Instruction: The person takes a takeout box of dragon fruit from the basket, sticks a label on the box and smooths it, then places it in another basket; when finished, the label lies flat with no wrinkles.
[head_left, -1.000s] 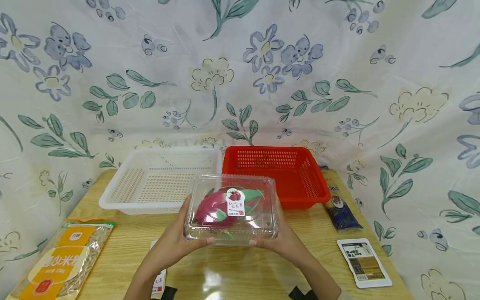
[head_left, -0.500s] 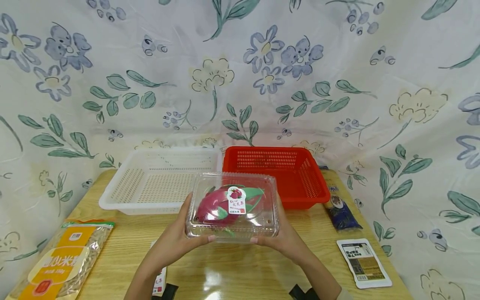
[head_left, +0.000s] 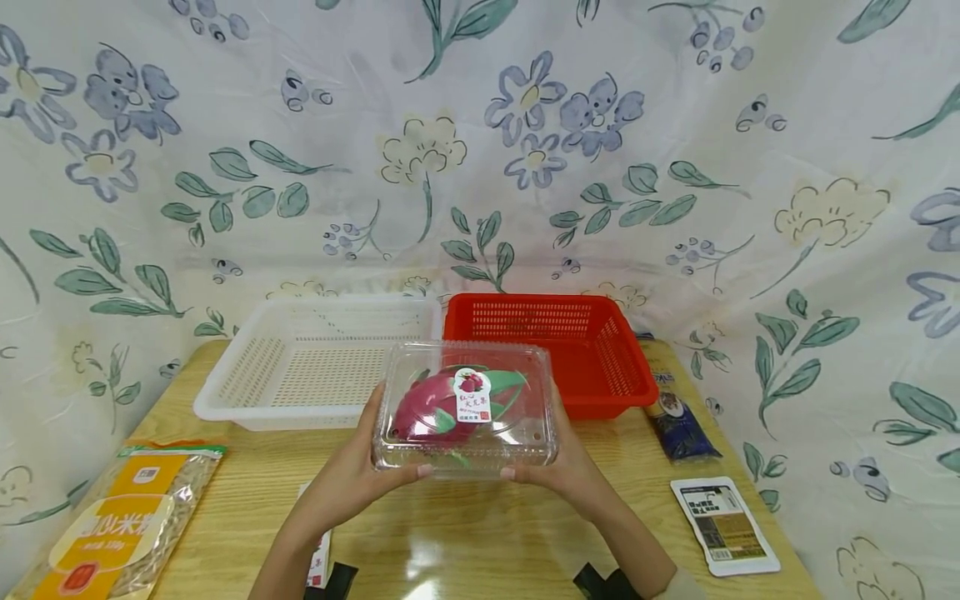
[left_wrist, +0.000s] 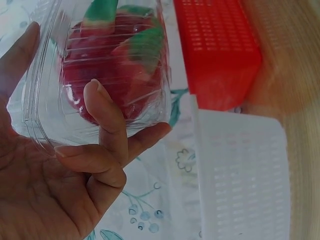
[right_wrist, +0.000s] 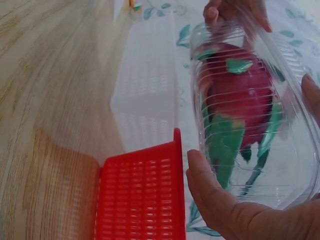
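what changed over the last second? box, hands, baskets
The clear box with the dragon fruit has risen slightly and edged toward the baskets, carried by the left hand and right hand, which keep the same grip on its two sides. Nothing was let go. The white basket, red basket and packets on the table stayed put.
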